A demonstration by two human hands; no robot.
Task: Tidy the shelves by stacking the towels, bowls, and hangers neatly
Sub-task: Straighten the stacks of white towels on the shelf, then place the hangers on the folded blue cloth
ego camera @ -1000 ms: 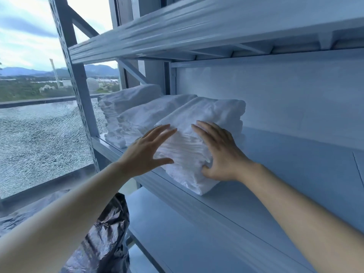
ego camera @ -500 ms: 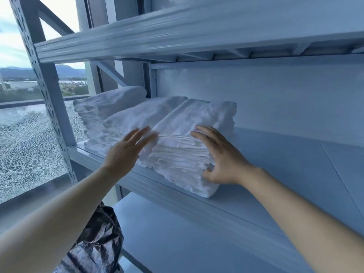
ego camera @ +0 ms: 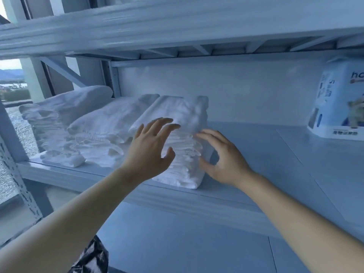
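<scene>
A white printed package [ego camera: 334, 99] is standing upright at the far right, well apart from everything else. A crinkled dark plastic bag [ego camera: 90, 257] is showing at the bottom edge. Distant hills [ego camera: 9, 72] are showing through the window [ego camera: 13, 85] at left.

One wide-angle camera, worn on the head, looks forward and a little down into the shelving from close range; the upper shelf [ego camera: 177, 22] crosses the top of the frame, the middle shelf [ego camera: 266, 158] the centre, a lower shelf [ego camera: 177, 243] the bottom; the left hand [ego camera: 147, 152] and right hand [ego camera: 226, 164] reach in from the lower corners, with the forearms nearest the lens.
</scene>
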